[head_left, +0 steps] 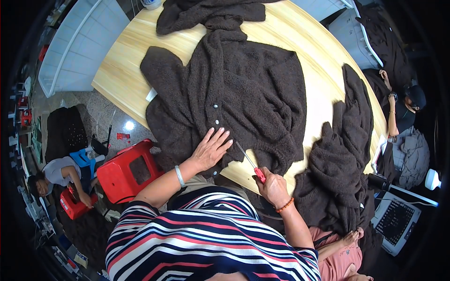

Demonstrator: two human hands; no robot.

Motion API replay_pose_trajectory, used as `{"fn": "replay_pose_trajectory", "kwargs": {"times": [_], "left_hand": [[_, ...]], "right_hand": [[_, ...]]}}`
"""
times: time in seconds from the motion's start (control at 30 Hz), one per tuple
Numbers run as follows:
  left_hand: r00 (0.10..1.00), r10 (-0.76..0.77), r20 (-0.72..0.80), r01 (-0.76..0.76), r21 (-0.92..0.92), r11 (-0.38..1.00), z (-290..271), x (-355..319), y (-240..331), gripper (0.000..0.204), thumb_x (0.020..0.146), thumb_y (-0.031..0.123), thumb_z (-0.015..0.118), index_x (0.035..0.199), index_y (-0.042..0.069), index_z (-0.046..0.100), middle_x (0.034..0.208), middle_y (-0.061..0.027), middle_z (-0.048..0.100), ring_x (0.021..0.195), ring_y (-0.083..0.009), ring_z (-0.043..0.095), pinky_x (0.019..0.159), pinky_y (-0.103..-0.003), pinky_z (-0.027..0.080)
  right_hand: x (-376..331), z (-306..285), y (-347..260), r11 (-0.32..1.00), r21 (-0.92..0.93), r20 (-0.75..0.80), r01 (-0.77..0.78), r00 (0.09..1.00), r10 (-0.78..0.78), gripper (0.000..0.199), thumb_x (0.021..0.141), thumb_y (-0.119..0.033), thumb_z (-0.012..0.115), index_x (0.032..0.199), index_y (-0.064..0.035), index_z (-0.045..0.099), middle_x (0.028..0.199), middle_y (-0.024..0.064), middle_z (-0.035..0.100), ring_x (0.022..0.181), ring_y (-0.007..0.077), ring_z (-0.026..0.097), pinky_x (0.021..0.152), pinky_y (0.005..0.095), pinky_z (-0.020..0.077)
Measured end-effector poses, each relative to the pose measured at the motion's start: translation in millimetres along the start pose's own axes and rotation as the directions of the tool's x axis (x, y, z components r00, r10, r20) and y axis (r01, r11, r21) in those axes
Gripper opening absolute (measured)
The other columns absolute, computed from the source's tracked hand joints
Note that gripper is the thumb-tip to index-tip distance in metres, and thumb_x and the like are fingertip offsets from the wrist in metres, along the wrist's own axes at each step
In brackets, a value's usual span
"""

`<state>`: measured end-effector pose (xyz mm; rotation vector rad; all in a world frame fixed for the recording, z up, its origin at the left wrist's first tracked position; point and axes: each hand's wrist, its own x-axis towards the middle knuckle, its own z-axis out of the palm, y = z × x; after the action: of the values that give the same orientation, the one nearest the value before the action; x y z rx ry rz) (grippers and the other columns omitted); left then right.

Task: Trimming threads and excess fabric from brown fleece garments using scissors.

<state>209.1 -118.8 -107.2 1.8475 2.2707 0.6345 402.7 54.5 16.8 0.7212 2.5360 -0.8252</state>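
A dark brown knitted cardigan [253,84] with shiny buttons down its front lies spread on the wooden table [318,42]. My left hand [210,149] rests flat on its lower front edge, fingers stretched out, just below two buttons. In my right hand [273,187] is a red-handled tool [247,157] with a slim, pointed metal shaft; its exact kind is hard to make out. The fingers wrap round the handle, and the tip points up and left at the cardigan's hem, close to my left fingertips.
More dark knitwear [340,140] is heaped at the table's right, and another piece [187,14] at the far end. A red plastic stool [129,171] stands at left. White bins [82,42] flank the table. Other people sit at left, right and lower right; a keyboard [396,220] is at right.
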Motion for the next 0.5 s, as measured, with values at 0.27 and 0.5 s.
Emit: {"fn": "replay_pose_trajectory", "kwargs": {"times": [0.27, 0.5], "left_hand": [[0.999, -0.033, -0.005, 0.033, -0.026, 0.999, 21.5, -8.9, -18.8, 0.043, 0.083, 0.021, 0.065, 0.125, 0.018, 0.058, 0.141, -0.0128, 0.044, 0.136, -0.0357, 0.032, 0.11, -0.053, 0.026], [0.998, -0.052, -0.021, 0.05, -0.067, 0.996, 25.9, -7.4, -16.0, 0.041, 0.083, 0.022, 0.065, 0.123, 0.022, 0.06, 0.141, -0.0124, 0.044, 0.136, -0.0378, 0.032, 0.11, -0.056, 0.023]], "right_hand": [[-18.9, 1.2, -1.0, 0.994, -0.107, 0.193, 0.017, 0.981, 0.003, 0.026, 0.085, -0.029, 0.063, 0.098, -0.0063, 0.063, 0.069, 0.022, 0.063, 0.068, 0.0388, 0.064, 0.064, 0.0464, 0.0506], [16.6, 1.7, -22.7, 0.998, -0.044, 0.007, 0.04, 0.999, -0.04, 0.03, 0.086, -0.033, 0.062, 0.095, -0.0049, 0.064, 0.066, 0.0216, 0.063, 0.064, 0.0403, 0.063, 0.062, 0.0469, 0.051]]}}
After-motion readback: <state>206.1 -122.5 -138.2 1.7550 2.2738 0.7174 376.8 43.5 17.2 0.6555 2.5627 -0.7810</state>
